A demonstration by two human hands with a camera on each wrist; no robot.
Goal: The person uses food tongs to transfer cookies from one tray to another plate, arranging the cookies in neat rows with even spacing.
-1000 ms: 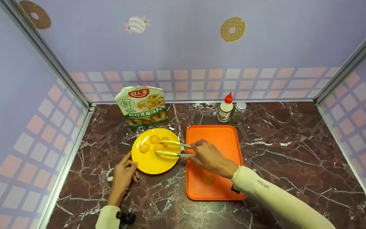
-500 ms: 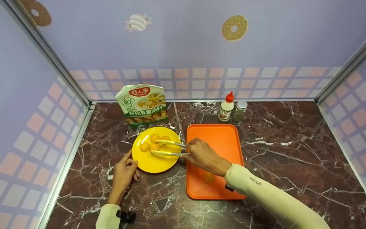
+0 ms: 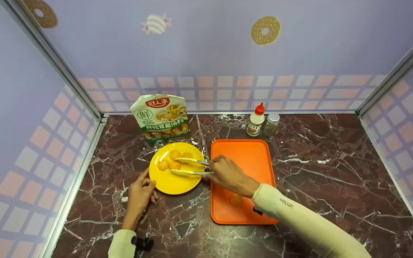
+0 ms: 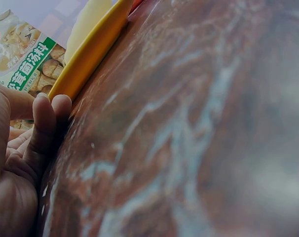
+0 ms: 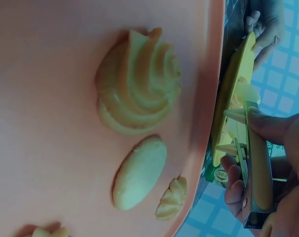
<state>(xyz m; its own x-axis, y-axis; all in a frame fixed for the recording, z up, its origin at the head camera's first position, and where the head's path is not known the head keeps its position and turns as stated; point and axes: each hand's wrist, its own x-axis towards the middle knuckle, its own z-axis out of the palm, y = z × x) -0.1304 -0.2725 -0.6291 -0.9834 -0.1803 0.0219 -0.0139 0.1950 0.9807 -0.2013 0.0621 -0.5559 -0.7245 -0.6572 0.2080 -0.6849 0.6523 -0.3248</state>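
Right hand [image 3: 228, 173] gripping tongs [image 3: 190, 167], arms apart around a cookie [image 3: 174, 165] on the yellow plate [image 3: 172, 182]. Left hand [image 3: 140, 191] steadying plate's near-left rim, fingers loosely curled against it. One cookie [image 3: 236, 199] on orange tray [image 3: 249, 154], just right of plate.

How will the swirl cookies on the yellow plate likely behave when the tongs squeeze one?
The swirl cookies look small and ridged, so probably light and crumbly under a hard squeeze. The tongs in the right hand are smooth metal, so one may slip. The left hand touches the yellow plate, likely limiting sliding.
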